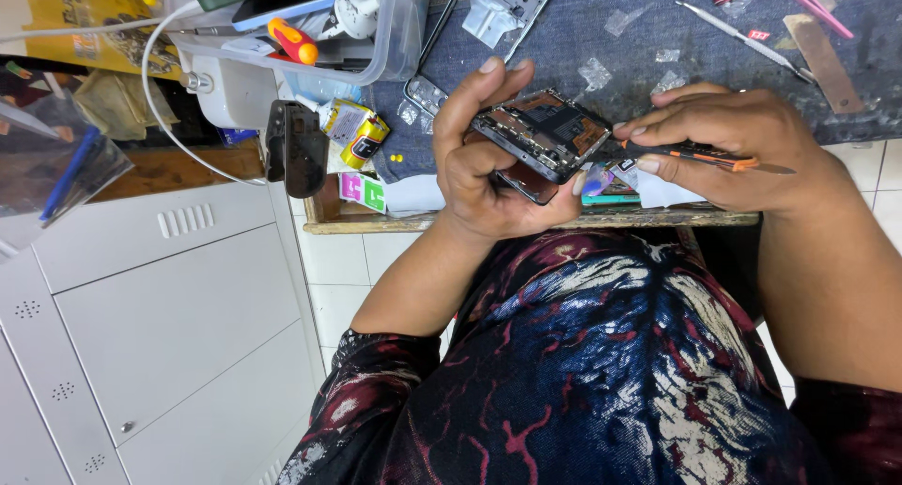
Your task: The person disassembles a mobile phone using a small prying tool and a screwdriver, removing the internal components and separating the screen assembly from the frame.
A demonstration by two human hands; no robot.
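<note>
A clear plastic bin (395, 43) and metal tweezers (747, 40) lie on the denim-covered bench (658, 81). Left hand (489, 165) grips an opened phone (542, 132) above the bench edge, its long axis slanting down-right. Right hand (728, 142) pinches an orange-handled screwdriver (709, 154) lying sideways, tip at the phone.

Phone-repair workshop, probably: cluttered workbench (526, 220).

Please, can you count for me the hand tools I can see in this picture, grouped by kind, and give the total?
Screwdrivers: 2, one with an orange and black handle in the right hand, one red and yellow in the clear plastic bin
Metal tweezers: 1, on the denim mat
Pink sticks: 1
Total: 4
</note>
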